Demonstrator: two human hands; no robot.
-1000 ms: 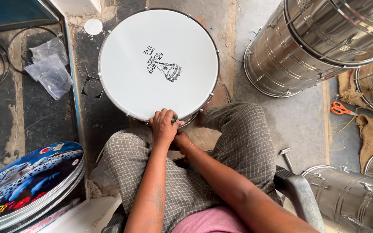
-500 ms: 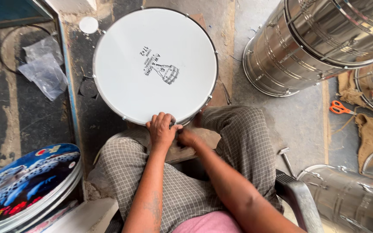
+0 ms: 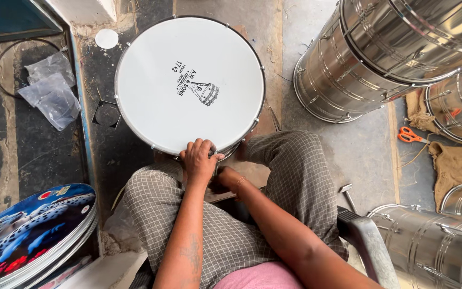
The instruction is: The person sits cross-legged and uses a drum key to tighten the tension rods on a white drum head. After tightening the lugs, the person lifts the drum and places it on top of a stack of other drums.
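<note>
Two hands are down at the near rim of the drum (image 3: 190, 85), which sits on the floor in the upper middle of the frame, white head up, right in front of the person's knees. Left hand (image 3: 199, 159) is curled over the rim edge, fingers closed on the hoop. Right hand (image 3: 226, 179) is tucked lower, just under the rim beside the left one, and it's mostly hidden, so can't really tell if its fingers are closed on anything.

Looks like the step in hand is working on the rim hardware at that near edge, tightening or fitting something along the hoop, though that's a guess since the spot itself is covered. Next move probably calls for keeping the drum steady with the left and turning it to bring the next bit of rim round.

Around it: steel shells (image 3: 370, 53) upper right and lower right, orange scissors (image 3: 408, 135) at right, plastic bags (image 3: 52, 91) upper left, printed drumheads (image 3: 28, 230) stacked lower left.
</note>
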